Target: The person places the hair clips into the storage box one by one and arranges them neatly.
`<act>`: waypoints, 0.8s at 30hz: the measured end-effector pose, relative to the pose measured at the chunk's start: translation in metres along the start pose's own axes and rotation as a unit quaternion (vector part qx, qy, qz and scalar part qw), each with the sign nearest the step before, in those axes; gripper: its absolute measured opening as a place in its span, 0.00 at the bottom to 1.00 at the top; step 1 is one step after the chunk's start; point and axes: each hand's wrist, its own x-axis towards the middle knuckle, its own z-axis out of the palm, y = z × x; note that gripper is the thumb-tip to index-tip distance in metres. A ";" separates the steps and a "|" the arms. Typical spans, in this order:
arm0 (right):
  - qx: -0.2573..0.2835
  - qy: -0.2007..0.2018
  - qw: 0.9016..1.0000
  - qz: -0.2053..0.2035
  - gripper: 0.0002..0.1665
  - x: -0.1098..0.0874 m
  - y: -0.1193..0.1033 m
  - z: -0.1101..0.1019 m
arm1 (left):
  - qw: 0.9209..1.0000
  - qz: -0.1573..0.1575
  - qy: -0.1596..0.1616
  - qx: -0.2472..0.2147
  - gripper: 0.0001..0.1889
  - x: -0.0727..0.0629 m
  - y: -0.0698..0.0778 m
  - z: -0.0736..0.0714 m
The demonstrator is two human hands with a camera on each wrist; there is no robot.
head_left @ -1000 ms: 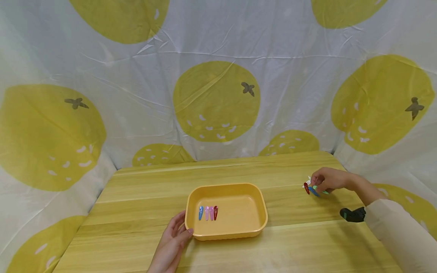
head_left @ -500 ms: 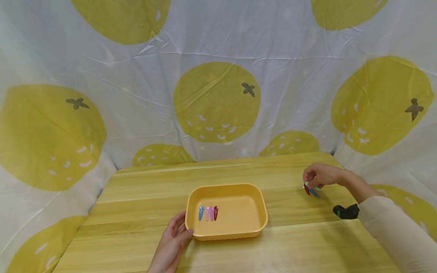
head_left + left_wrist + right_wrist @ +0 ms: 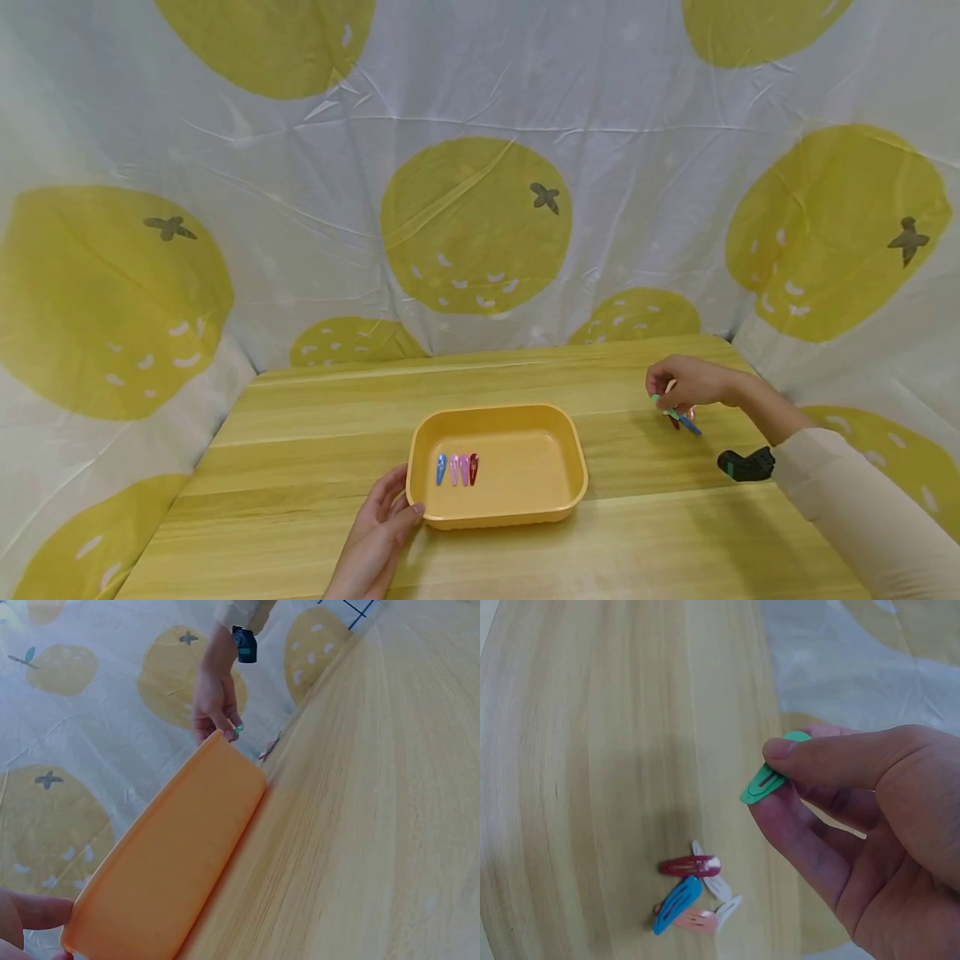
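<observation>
Between thumb and fingers my right hand (image 3: 693, 382) pinches a green snap hair clip (image 3: 766, 782), lifted above the table. Below it in the right wrist view lies a loose pile: a dark red clip (image 3: 691, 866), a blue clip (image 3: 677, 905), a salmon-pink clip (image 3: 696, 921) and white ones (image 3: 718, 889). My left hand (image 3: 378, 529) grips the left end of a yellow-orange tray (image 3: 510, 513), thumb on the rim. Inside the tray, towards its left, a blue clip (image 3: 441, 469), two pink clips (image 3: 454, 469) and a dark red clip (image 3: 473, 468) lie side by side in a row.
The wooden table (image 3: 300, 442) is bounded at the back and sides by a hanging white cloth (image 3: 637, 208) with yellow fruit prints. A black device (image 3: 746, 465) shows at the right wrist, by the sleeve.
My right hand has picked the green clip off the pile and moved left and slightly up with it. The left hand and the tray have stayed in place.
</observation>
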 end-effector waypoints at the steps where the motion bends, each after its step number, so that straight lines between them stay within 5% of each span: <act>1: 0.000 -0.002 1.000 -0.001 0.04 0.001 -0.001 0.001 | 1.000 0.000 0.000 0.001 0.38 0.000 0.000 0.000; 24: -0.016 -0.024 0.997 -0.064 0.03 0.025 -0.042 0.020 | 1.000 -0.006 -0.003 0.001 0.38 0.002 -0.001 -0.001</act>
